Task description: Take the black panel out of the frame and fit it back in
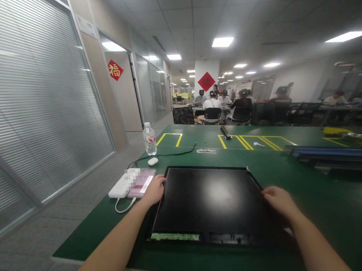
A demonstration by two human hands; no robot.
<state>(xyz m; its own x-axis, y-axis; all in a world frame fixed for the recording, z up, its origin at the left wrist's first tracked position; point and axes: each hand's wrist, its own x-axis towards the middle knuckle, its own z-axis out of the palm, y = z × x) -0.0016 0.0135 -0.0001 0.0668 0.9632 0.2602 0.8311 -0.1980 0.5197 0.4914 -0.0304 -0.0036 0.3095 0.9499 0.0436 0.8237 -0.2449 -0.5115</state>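
A: Left side, what's there?
B: White block (116, 191) is sitting on the green table (88, 236), with a white cable (121, 210) looping to the phone (141, 186). Phone's crowding the left hand (154, 190).
A: And beyond it?
B: Bottle (150, 144) is standing upright near the table edge; white case (153, 161) is lying just this side of it, black cable (173, 154) trailing past both.
A: Left grip?
B: Grasping the black panel (211, 204) by its upper left edge.
A: Where's the panel?
B: Between the hands, near the table's front edge, dark face up. Can't tell if it's resting flat. Green circuit strip (175, 236) is showing along its near side.
A: Past the panel?
B: White scraps (206, 151), then yellow tape (246, 143) outlining boxes, slim black item (226, 132) lying across one line. People are sitting in the background.
A: Right hand (278, 201)?
B: Fingers are holding the right edge.
A: Far right?
B: Long blue item (326, 153) is lying well apart, blurred.
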